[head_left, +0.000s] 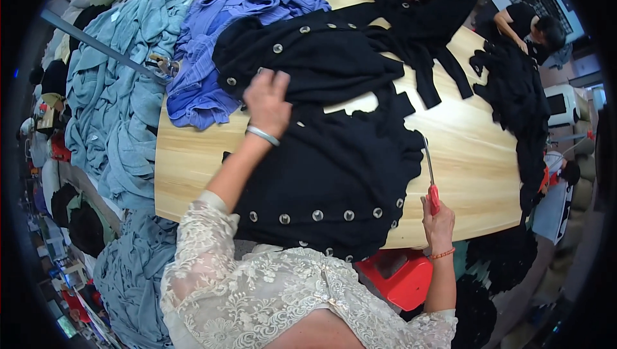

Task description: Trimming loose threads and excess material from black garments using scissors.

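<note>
My right hand (pixel 439 225) is closed around the red handle of a pair of scissors (pixel 434 198), with the long thin metal blade pointing away from me beside the right edge of a black knit cardigan. That black cardigan (pixel 321 169) lies spread on the wooden table in front of me, round metallic buttons lined along its near edge. Farther off lies a second black buttoned garment (pixel 321 60), partly bunched. My left hand (pixel 268 106), slightly blurred, is over the place where the two meet, fingers apart and holding nothing that I can see.
Purple garments (pixel 250 8) are heaped on the table's far left, beside a large grey-blue knit pile (pixel 128 92). More black garments (pixel 520 105) hang over the right edge of the table (pixel 475 175). A red stool (pixel 402 278) stands below. Another person (pixel 530 24) works at far right.
</note>
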### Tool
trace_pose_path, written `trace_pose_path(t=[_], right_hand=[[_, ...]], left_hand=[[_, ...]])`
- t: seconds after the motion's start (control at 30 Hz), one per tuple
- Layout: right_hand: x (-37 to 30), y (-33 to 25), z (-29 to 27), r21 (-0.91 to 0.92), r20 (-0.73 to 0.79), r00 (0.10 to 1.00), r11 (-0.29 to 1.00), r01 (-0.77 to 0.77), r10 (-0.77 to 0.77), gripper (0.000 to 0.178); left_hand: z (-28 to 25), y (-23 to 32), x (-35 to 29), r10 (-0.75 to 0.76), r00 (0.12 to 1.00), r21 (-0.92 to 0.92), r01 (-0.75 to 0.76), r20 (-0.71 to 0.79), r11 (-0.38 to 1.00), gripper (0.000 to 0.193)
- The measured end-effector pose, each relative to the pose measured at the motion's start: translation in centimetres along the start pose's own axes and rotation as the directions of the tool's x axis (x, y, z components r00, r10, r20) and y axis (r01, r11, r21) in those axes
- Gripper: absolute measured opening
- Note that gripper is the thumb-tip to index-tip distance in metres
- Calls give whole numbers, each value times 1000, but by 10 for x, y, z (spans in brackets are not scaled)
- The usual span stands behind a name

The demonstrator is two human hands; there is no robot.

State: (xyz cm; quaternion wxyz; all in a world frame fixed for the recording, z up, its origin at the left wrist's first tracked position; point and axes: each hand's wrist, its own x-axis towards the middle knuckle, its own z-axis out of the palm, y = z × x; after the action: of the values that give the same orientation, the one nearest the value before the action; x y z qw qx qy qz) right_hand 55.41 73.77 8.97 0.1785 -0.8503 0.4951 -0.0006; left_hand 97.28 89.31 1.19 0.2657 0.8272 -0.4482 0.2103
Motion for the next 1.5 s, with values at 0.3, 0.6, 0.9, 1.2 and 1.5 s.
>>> trace_pose_path(t=[0.3,0.6,0.9,1.2,1.5], right_hand=[[94,-138,25,415,120,926,865,281,-358,37],[139,-197,69,842,510,807,362,-399,-298,18],[80,-113,-50,919,146,987,379,-112,-63,37],[65,44,-195,938,-269,958,251,237,102,42],[135,-29,-284,265,-583,652,645,717,-485,40]], left_hand=[[21,-123,12,-199,980,-223,191,-11,956,32],[-18,79,-16,259,966,-713,-179,4,678,31],[63,-47,-4,63,963,-18,-61,262,998,53],[-21,176,69,299,721,-777,613,625,145,21],[-182,261,28,494,773,-419,632,398,-652,27]])
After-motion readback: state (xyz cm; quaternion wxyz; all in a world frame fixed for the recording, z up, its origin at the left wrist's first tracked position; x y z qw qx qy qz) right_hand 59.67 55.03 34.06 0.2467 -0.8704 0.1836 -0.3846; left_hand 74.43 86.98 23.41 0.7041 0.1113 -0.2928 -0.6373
